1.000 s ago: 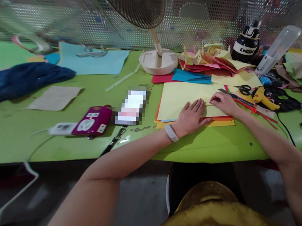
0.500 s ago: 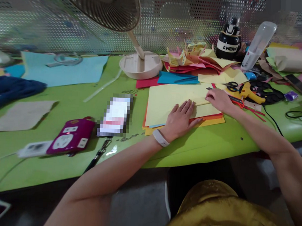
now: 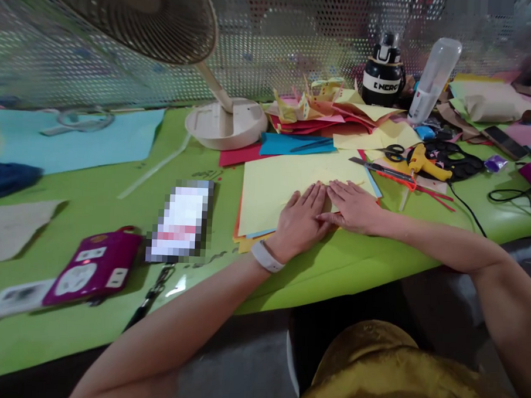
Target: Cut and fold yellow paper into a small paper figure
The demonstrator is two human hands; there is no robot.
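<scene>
A pale yellow sheet of paper (image 3: 279, 182) lies on top of a stack of coloured sheets on the green table (image 3: 115, 216). My left hand (image 3: 300, 219), with a white band at the wrist, lies flat on the sheet's near right part. My right hand (image 3: 352, 204) lies flat beside it, fingers touching the left hand's fingers. Both palms press on the paper and hold nothing.
A yellow glue gun (image 3: 425, 164), scissors (image 3: 393, 152) and a craft knife (image 3: 381, 169) lie right of the paper. Behind are loose coloured papers (image 3: 340, 111), a black bottle (image 3: 383, 72) and a fan's base (image 3: 225, 124). A purple power strip (image 3: 93, 268) and a blurred phone (image 3: 180, 222) lie left.
My right hand has slid from the sheet's far right edge back toward me, ending flat beside my left hand. The camera view has shifted to the right.
</scene>
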